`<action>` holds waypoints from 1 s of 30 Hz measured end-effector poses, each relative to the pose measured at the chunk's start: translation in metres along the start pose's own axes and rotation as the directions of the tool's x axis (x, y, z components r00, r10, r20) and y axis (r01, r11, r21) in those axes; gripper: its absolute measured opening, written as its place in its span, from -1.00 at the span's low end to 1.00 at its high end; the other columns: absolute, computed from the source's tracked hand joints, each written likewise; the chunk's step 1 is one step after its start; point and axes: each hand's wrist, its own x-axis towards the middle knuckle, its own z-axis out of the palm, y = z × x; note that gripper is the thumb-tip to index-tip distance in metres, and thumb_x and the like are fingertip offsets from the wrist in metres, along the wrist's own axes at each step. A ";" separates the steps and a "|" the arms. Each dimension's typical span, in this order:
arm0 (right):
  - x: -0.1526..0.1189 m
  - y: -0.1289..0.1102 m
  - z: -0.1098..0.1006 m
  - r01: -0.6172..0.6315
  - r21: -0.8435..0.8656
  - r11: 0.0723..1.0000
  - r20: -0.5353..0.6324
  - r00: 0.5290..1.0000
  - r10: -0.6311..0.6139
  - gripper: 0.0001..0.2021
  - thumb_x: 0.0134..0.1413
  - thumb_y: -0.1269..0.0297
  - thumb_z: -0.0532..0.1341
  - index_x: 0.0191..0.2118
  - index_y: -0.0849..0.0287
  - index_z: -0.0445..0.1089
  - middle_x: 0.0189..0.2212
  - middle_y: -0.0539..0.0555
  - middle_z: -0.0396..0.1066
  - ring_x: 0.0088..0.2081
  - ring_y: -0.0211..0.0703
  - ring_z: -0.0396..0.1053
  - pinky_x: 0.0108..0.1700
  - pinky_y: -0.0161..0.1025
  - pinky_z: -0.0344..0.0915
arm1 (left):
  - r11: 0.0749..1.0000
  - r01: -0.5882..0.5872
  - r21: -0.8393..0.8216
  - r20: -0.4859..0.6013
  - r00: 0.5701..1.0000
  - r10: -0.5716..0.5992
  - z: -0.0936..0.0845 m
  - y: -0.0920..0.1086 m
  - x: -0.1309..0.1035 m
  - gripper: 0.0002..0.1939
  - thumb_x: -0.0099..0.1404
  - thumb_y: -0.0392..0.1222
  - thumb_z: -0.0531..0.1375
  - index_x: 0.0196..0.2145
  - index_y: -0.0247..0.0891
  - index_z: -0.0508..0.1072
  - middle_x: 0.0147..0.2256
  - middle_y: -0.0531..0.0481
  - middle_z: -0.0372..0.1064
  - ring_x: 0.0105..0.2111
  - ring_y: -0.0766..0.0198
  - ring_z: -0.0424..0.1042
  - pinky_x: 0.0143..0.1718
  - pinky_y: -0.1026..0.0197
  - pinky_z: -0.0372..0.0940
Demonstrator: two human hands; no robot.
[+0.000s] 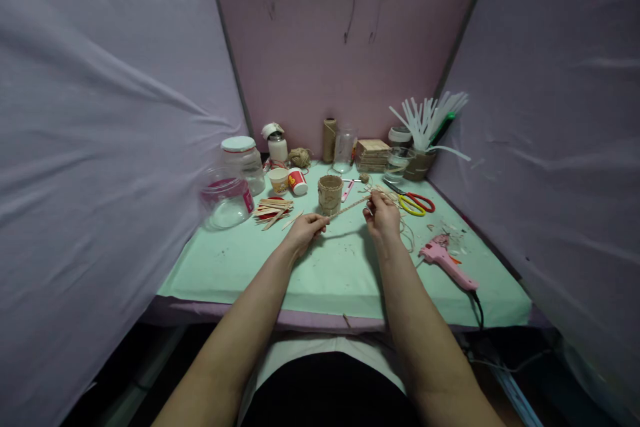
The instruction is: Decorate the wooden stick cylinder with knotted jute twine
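Note:
A braided cord [350, 205] stretches between my two hands, low over the table. My left hand [306, 232] pinches its left end, close to the foot of a small twine-trimmed pot [330, 195]. At the other end my right hand [383, 215] is closed on the braid, higher and further right. Loose pale strands [407, 235] trail from beside the right hand onto the cloth. Behind that hand lie scissors [414, 203] with one red and one yellow handle. The fingertips partly hide both ends of the braid.
A pink glue gun [447, 263] with a black cable lies at the right. Wooden sticks [273, 211], paper cups [298, 182] and clear jars [227, 203] stand left. Along the back are a twine spool [329, 140], wooden squares [373, 155] and a pot of white glue sticks [421, 163].

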 end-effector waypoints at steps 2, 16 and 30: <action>0.001 0.000 0.000 -0.014 0.042 0.999 -0.027 1.000 0.016 -0.68 -0.30 0.24 0.42 -0.49 0.18 0.25 -0.61 -0.16 0.24 -0.58 -0.45 0.16 -0.62 -0.49 0.07 | 1.000 -0.018 0.020 -0.021 1.000 0.018 0.000 0.000 0.000 -0.59 -0.07 0.09 0.34 -0.45 -0.34 0.45 -0.62 0.12 0.18 -0.67 0.52 -0.02 -0.63 0.33 -0.20; 0.001 -0.003 0.002 -0.163 0.157 0.974 -0.096 0.979 0.179 -0.81 0.01 0.35 0.30 -0.48 0.21 0.25 -0.61 -0.16 0.28 -0.63 -0.49 0.18 -0.66 -0.51 0.06 | 0.913 0.009 -0.408 -0.033 0.999 -0.025 -0.006 0.004 0.003 -0.85 0.14 -0.27 0.27 -0.37 -0.31 0.34 -0.59 0.11 0.23 -0.67 0.55 0.10 -0.69 0.51 -0.05; 0.001 -0.002 0.005 -0.279 0.309 0.909 -0.053 0.950 0.309 -0.81 0.14 0.50 0.20 -0.48 0.22 0.26 -0.63 -0.14 0.29 -0.60 -0.51 0.27 -0.53 -0.59 0.30 | 0.453 0.099 -0.886 0.040 0.990 -0.139 -0.019 0.020 0.004 -0.64 0.22 -0.29 0.02 -0.10 -0.54 0.41 -0.30 -0.29 0.46 -0.36 0.26 0.48 -0.39 0.32 0.43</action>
